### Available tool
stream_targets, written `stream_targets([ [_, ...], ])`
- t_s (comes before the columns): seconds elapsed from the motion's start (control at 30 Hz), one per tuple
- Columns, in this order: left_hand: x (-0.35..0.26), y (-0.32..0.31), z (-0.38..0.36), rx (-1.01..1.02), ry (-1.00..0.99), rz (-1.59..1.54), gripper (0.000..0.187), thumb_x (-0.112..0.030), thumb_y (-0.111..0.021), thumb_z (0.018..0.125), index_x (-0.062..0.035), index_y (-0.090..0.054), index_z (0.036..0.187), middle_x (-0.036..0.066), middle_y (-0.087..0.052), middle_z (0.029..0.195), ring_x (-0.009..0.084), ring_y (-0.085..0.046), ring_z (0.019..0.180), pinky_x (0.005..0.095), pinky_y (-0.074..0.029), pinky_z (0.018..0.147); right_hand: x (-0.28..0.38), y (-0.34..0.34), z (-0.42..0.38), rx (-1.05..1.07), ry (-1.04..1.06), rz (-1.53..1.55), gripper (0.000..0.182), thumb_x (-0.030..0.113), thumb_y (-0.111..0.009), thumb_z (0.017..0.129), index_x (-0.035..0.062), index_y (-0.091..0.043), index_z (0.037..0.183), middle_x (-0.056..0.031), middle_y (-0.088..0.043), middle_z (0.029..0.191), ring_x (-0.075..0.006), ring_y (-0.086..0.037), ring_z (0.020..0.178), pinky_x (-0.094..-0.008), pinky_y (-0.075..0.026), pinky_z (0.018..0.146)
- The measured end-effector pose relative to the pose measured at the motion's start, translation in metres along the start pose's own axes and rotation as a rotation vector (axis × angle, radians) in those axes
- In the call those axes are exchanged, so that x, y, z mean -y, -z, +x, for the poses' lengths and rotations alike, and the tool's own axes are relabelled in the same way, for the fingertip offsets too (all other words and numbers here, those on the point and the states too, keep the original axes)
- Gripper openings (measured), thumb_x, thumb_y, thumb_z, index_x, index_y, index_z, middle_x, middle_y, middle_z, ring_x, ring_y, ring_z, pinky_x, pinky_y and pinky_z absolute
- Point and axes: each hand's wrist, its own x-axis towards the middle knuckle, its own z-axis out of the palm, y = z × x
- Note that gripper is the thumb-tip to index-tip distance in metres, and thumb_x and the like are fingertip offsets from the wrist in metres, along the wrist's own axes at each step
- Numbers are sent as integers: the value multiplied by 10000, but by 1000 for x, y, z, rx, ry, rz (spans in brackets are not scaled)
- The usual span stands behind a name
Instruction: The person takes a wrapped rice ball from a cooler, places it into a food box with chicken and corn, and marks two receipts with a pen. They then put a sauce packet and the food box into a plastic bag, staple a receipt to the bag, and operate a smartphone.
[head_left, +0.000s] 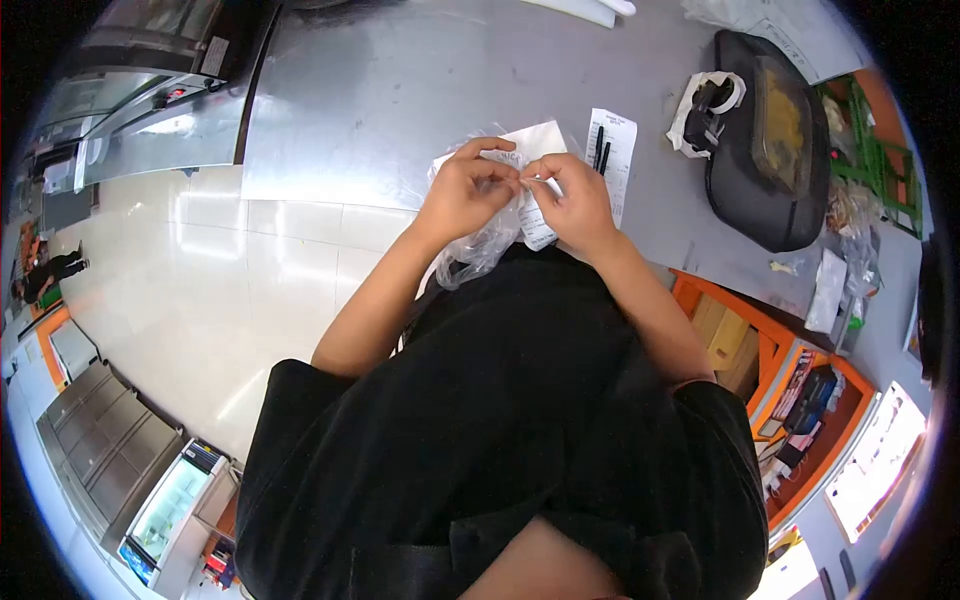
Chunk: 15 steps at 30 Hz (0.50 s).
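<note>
My left hand (468, 192) and my right hand (577, 202) meet fingertip to fingertip at the edge of the metal table, both closed in a pinch. Between them they grip a clear plastic bag (478, 258), whose crumpled film hangs down below my left hand. A printed receipt (538, 236) shows under the fingers, against the bag. White paper (543, 140) with print on it lies just behind my hands. Right of my right hand, a second receipt (622, 150) rests on the table with two black pens (602, 150) on top.
The steel table (350, 110) spreads ahead. At its right sit a black case (745, 190), a tape roll (730, 92) and a container with yellowish contents (783, 125). An orange shelf (830, 450) stands low right. Tiled floor (300, 250) lies left, with a person (52, 275) far off.
</note>
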Motion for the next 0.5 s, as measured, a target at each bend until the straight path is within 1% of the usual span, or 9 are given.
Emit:
stream_targets([
  [0.03, -3, 4, 4, 42, -2, -5, 142, -45, -770, 789, -29, -756, 929, 92, -617, 1267, 184, -663, 957, 311, -531, 804, -1, 1, 1, -12, 40, -37, 229, 96, -729, 850, 65, -578, 1019, -100, -706, 853, -317, -703, 814, -397, -543, 717],
  [0.13, -3, 12, 16, 146, 12, 3, 183, -47, -782, 758, -20, -756, 938, 94, -618, 1249, 189, -662, 957, 321, -518, 846, 3, 2, 6, -15, -31, 28, 274, 94, -727, 850, 68, -561, 1066, -104, -712, 860, -336, -695, 814, -411, -534, 719],
  [0.23, 0, 16, 19, 198, 75, -4, 209, -44, -785, 738, -10, -757, 942, 100, -624, 1230, 188, -657, 968, 315, -514, 856, 5, 2, 8, 2, -245, 207, 361, 86, -730, 836, 71, -526, 1133, -118, -716, 861, -358, -684, 811, -422, -526, 720],
  [0.27, 1, 16, 18, 208, 102, -10, 215, -42, -785, 734, -7, -757, 944, 103, -627, 1223, 186, -655, 974, 311, -514, 854, 8, 2, 9, 25, -264, 180, 382, 77, -729, 830, 72, -512, 1145, -122, -716, 858, -363, -680, 801, -430, -522, 715],
  [0.33, 4, 13, 16, 169, 161, -29, 226, -88, -801, 709, -4, -768, 916, 101, -637, 1188, 196, -658, 912, 318, -532, 810, 15, 2, 9, 72, -303, 130, 425, 59, -726, 817, 73, -485, 1168, -132, -717, 853, -371, -672, 782, -447, -514, 704],
  [0.37, 3, 12, 16, 152, 189, -40, 235, -111, -809, 696, -3, -773, 902, 100, -642, 1170, 201, -660, 881, 322, -541, 789, 14, 2, 10, 74, -285, 99, 422, 50, -721, 814, 71, -482, 1161, -135, -715, 855, -373, -670, 787, -451, -511, 708],
  [0.43, 1, 8, 13, 96, 210, -63, 212, -123, -809, 712, -6, -776, 886, 103, -645, 1164, 202, -660, 878, 320, -539, 786, 13, 1, 10, 76, -251, 38, 416, 31, -711, 806, 68, -476, 1147, -142, -710, 861, -376, -668, 797, -458, -503, 715],
  [0.47, 0, 7, 12, 69, 220, -74, 201, -129, -809, 721, -7, -778, 878, 104, -647, 1161, 202, -660, 877, 319, -538, 785, 12, 1, 10, 100, -241, 19, 409, 24, -709, 825, 62, -462, 1148, -128, -701, 871, -326, -668, 817, -415, -508, 751],
  [0.5, 1, 7, 11, 75, 192, -76, 189, -119, -799, 735, -6, -776, 885, 107, -645, 1162, 202, -655, 915, 321, -530, 810, 12, 1, 10, 123, -232, 0, 402, 17, -706, 843, 57, -448, 1149, -114, -691, 881, -276, -668, 838, -372, -514, 788],
])
